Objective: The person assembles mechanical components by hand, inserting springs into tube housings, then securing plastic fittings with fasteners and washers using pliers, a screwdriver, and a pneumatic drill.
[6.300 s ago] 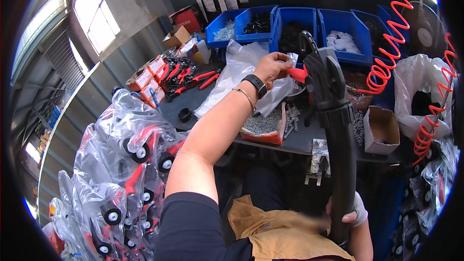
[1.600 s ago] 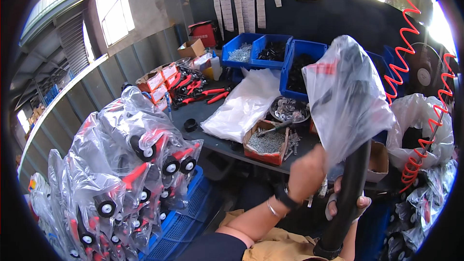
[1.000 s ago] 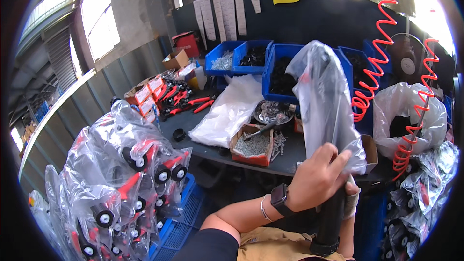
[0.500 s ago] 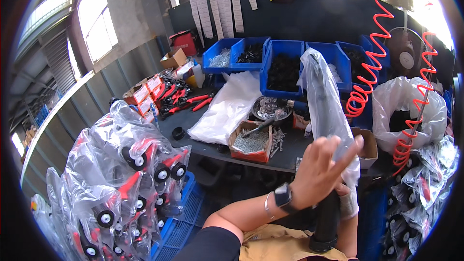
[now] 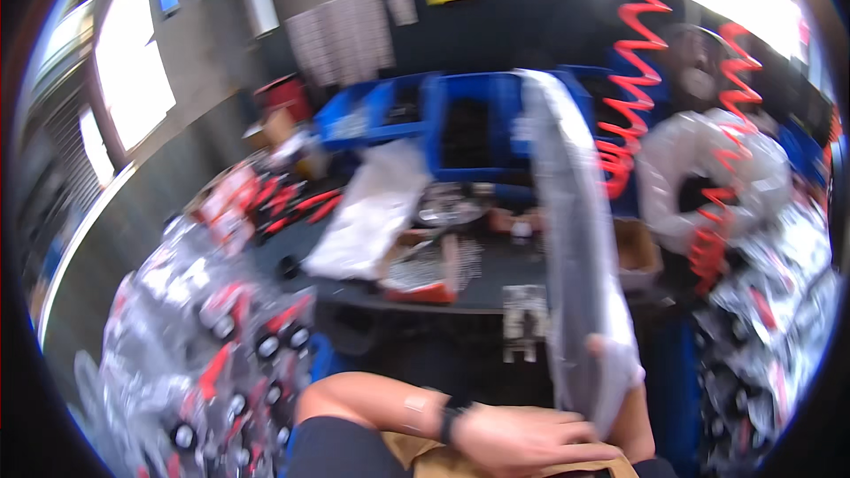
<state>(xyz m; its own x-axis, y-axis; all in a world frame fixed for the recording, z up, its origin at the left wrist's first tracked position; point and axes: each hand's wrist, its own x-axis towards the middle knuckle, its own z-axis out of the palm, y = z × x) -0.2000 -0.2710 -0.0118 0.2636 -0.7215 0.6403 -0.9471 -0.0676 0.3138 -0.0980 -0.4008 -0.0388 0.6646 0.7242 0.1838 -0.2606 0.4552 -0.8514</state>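
A long black tool wrapped in a clear plastic bag (image 5: 575, 239) stands upright in front of me, right of centre. My right hand (image 5: 617, 365), in a white glove, grips its lower part through the plastic. My left hand (image 5: 531, 439) lies low at the picture's bottom edge, with a dark watch (image 5: 448, 422) on the wrist. Its fingers stretch to the right against the bag's lower end. The picture is blurred, so the left hand's grip does not show.
A dark workbench (image 5: 496, 288) holds blue bins (image 5: 460, 128), a heap of clear bags (image 5: 372, 212) and a small box of metal parts (image 5: 425, 270). Red coiled hoses (image 5: 637, 97) hang at the right. Bagged red-and-black items (image 5: 221, 336) pile up at the left, more bagged goods (image 5: 761, 301) at the right.
My left hand has slid from the middle of the bagged tool down to its lower end. The bag now covers the tool lower down. The view has swung and blurred.
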